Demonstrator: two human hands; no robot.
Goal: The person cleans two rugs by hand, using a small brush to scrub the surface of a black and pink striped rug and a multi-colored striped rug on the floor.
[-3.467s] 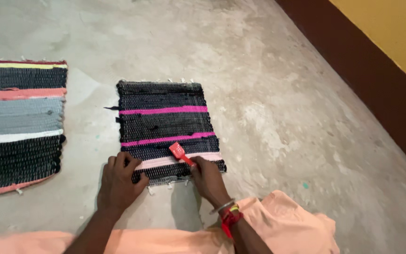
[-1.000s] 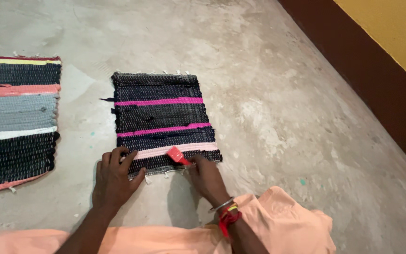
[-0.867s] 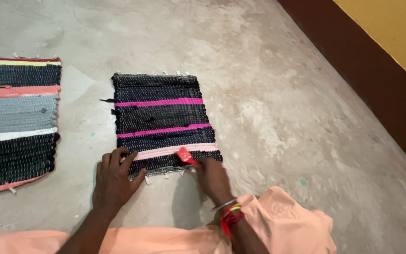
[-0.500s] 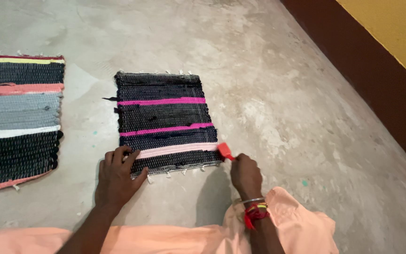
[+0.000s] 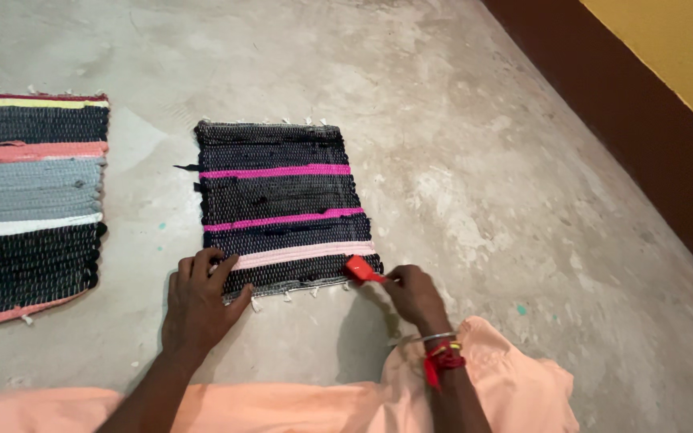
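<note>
— Right hand (image 5: 413,293): closed on small red tool (image 5: 358,269), tip touching near right corner of black woven mat (image 5: 282,200).
— Left hand (image 5: 198,301)?
— Spread flat, pinning mat's near left corner. Mat's long axis running away from both; right hand nearer the fringe.

— How did the left hand (image 5: 199,303) lie?

— Flat, palm down, fingers spread and pointing away, the forearm running back toward the near left.

— And the right hand (image 5: 415,293)?

— Curled shut, knuckles up, thumb and fingers pinched together at its far left side. The wrist bore a metal bangle and red thread, with the forearm coming straight up from the near edge.
</note>
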